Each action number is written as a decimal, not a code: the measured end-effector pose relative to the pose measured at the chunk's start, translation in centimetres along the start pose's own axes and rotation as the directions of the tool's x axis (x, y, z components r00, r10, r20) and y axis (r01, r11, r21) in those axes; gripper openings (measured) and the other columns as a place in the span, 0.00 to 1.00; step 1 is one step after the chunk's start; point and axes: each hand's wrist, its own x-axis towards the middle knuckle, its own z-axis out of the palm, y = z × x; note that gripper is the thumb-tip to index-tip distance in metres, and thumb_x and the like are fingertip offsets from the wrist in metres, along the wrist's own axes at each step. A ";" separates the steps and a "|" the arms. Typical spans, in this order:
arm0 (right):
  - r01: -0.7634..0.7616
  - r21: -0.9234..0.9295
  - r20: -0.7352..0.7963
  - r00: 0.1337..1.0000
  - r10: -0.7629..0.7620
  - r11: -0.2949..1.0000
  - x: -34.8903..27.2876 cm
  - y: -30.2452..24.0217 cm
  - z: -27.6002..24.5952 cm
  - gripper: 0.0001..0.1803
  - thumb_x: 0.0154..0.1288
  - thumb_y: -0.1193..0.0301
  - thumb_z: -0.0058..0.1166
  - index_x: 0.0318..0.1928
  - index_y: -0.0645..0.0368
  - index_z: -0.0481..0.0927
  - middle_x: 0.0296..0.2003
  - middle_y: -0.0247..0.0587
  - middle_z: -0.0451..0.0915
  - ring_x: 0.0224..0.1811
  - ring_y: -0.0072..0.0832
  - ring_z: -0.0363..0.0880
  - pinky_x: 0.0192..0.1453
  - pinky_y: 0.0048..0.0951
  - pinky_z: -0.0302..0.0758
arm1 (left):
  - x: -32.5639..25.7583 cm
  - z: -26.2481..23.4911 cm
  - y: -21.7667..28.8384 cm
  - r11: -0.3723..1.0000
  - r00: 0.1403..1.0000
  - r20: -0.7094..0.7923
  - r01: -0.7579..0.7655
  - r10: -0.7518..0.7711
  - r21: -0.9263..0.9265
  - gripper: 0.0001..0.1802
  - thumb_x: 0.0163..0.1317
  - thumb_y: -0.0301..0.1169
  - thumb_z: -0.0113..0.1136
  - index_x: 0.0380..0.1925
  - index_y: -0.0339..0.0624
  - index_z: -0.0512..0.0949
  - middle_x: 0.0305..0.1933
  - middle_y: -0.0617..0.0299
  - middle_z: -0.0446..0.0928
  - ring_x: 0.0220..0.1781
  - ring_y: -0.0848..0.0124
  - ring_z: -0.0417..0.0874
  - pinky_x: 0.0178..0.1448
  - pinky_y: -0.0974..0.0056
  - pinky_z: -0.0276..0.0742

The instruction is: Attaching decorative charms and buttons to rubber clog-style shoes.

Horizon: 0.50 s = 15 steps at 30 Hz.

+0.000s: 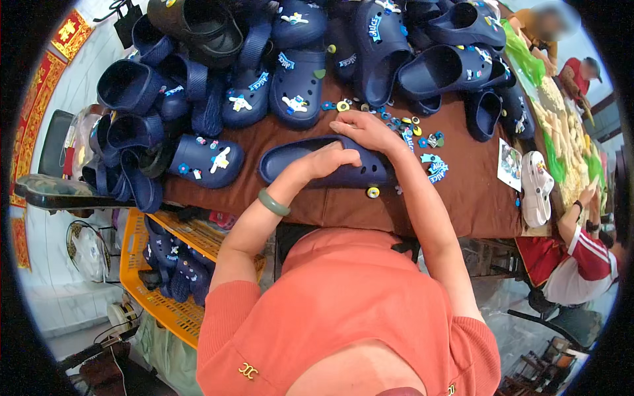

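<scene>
A navy foam clog (284, 157) lies sideways on the brown-covered table in front of me, its toe to the right. My left hand (333, 160), a green bangle at its wrist, is closed at the clog's opening with the fingers curled inward. Over the toe's far side bends my right hand (364, 131), its fingers pressed together against the shoe. Whether a small charm is between my fingers is hidden. Small colourful shoe charms (403, 125) lie scattered beyond and beside the right hand. A round yellow-and-black charm (373, 193) sits by the clog's near edge.
Decorated navy clogs (297, 89) crowd the table's far side and left end. Blue charms (434, 167), a picture card (509, 164) and a white clog (536, 189) lie to the right. An orange crate (135, 247) of clogs stands lower left. Other people work at the right.
</scene>
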 end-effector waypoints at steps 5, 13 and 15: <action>-0.181 -0.109 0.148 0.969 0.196 0.977 1.6 0.2 -0.1 0.23 0.61 0.51 0.57 0.32 0.62 0.79 0.25 0.50 0.79 0.28 0.34 0.76 0.38 0.34 0.72 | 0.0 -0.8 -0.3 0.995 0.996 0.006 -0.086 0.086 0.056 0.19 0.56 0.40 0.51 0.27 0.35 0.82 0.32 0.60 0.82 0.40 0.73 0.78 0.50 0.66 0.70; -0.037 -0.018 -0.026 0.999 0.037 0.999 -0.1 0.0 0.4 0.20 0.62 0.54 0.58 0.31 0.62 0.79 0.25 0.44 0.78 0.29 0.26 0.74 0.38 0.32 0.71 | 0.0 -0.5 -0.6 0.982 0.988 0.022 -0.153 0.152 0.110 0.19 0.57 0.41 0.50 0.28 0.36 0.82 0.32 0.60 0.82 0.40 0.73 0.78 0.49 0.66 0.70; -0.013 -0.004 -0.034 0.999 0.013 1.000 -0.2 -0.1 0.3 0.19 0.64 0.56 0.57 0.30 0.62 0.78 0.23 0.39 0.76 0.28 0.21 0.70 0.36 0.31 0.69 | 0.0 -0.5 -0.5 0.979 0.987 0.035 -0.162 0.159 0.126 0.19 0.58 0.41 0.50 0.28 0.36 0.82 0.32 0.60 0.82 0.40 0.73 0.78 0.48 0.66 0.70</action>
